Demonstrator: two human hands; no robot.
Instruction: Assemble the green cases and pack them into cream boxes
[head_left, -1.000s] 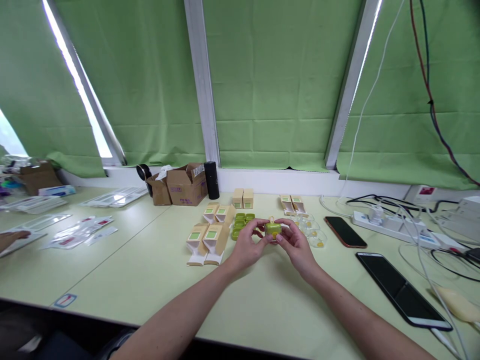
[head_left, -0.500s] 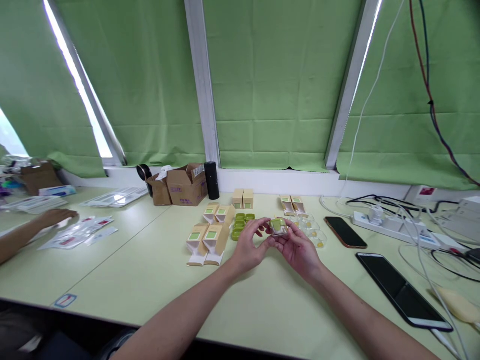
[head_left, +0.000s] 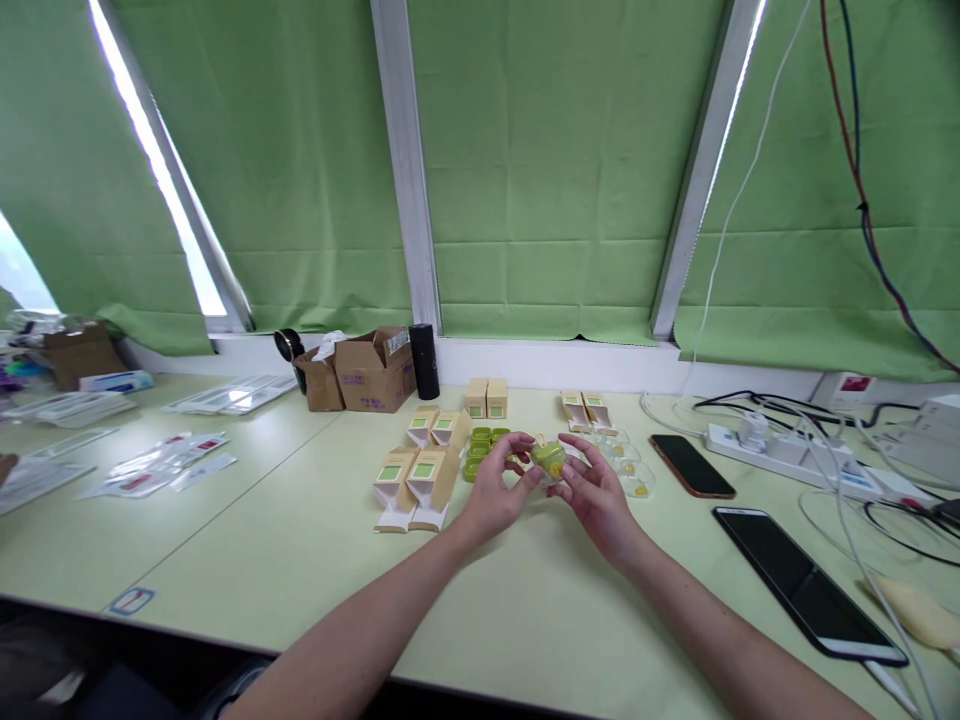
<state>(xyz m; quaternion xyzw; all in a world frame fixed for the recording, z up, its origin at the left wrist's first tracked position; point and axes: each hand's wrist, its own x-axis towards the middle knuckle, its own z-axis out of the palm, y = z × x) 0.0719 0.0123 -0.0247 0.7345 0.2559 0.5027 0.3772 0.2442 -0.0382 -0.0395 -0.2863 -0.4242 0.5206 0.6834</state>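
A small rounded green case (head_left: pixel 549 457) with a yellow spot and what looks like a clear plastic cover is held up between my two hands over the table. My left hand (head_left: pixel 495 492) pinches its left side. At its right side, the fingers and thumb of my right hand (head_left: pixel 602 502) close on it. Several similar green cases (head_left: pixel 478 452) stand just beyond my left hand, partly hidden by it. Behind my right hand lie clear plastic covers (head_left: pixel 628 468) with yellow spots.
Open cardboard boxes (head_left: pixel 424 480) with green labels lie left of my hands, and closed ones (head_left: pixel 486 397) stand behind. A phone (head_left: pixel 691 465), a larger phone (head_left: pixel 806 580) and a power strip (head_left: pixel 787 455) with cables are at right. Brown cartons (head_left: pixel 373 370) stand by a black cylinder (head_left: pixel 424 362).
The green case has turned between my fingers, so its yellow spot now shows. At the far left, the other person's arm has drawn back almost out of view.
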